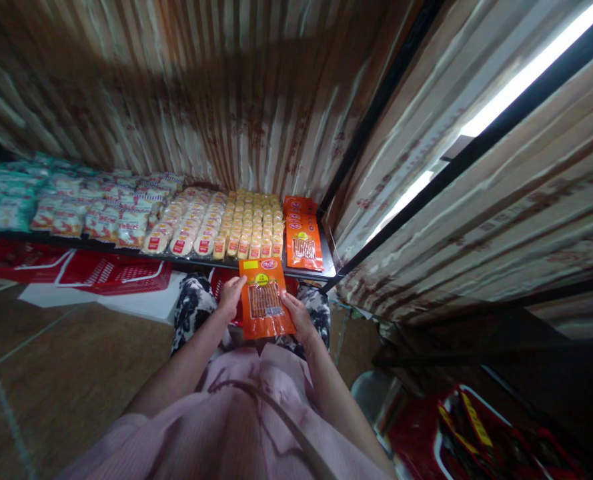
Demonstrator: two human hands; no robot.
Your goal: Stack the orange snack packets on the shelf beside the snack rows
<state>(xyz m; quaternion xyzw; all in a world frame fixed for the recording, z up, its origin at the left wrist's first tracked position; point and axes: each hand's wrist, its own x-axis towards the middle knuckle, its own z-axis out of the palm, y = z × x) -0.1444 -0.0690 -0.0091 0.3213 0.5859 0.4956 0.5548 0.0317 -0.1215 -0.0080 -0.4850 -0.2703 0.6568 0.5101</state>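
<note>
Between my two hands is an orange snack packet, with a clear window that shows brown sticks inside. My left hand grips its left edge, and my right hand grips its right edge. The packet is held over my lap, just in front of the shelf. Similar orange packets lie overlapping in a row at the shelf's right end. Left of them are rows of small yellow-wrapped snacks, then round pale wrapped cakes.
White-and-red snack bags and green bags fill the shelf's left part. Red baskets sit beneath it. Corrugated sheeting backs the shelf, and a dark metal post rises at its right. Another red basket with packets stands lower right.
</note>
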